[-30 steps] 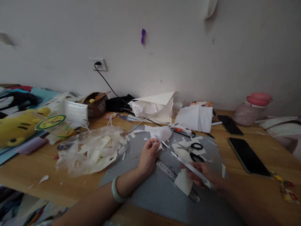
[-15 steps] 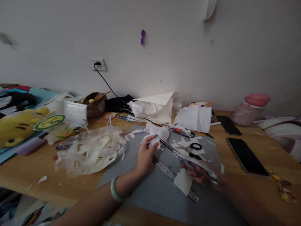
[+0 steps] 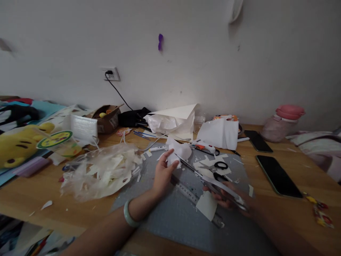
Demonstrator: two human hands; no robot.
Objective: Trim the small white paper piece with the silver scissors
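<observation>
My left hand (image 3: 163,173), with a pale green bangle on the wrist, pinches the edge of a white crumpled paper piece (image 3: 178,150) over the grey cutting mat (image 3: 170,217). In my right hand (image 3: 231,200), fingers closed, lies a long thin metal-coloured tool (image 3: 210,182); I cannot tell whether it is a ruler or long-bladed scissors. Its far tip reaches the paper at my left hand. A clear ruler (image 3: 191,194) and a white paper offcut (image 3: 206,205) lie on the mat between my hands. Black-handled scissors (image 3: 220,168) rest on paper scraps just beyond.
A clear plastic bag of paper scraps (image 3: 101,170) lies left of the mat. Two dark phones (image 3: 277,175) and a pink-lidded bottle (image 3: 282,123) are on the right. A glue gun (image 3: 204,146), white paper sheets (image 3: 220,133), a cardboard box (image 3: 106,117) and a yellow plush toy (image 3: 18,145) lie farther back.
My left hand has lifted the paper piece slightly up and away. My right hand with the long tool has dropped a little and shifted right.
</observation>
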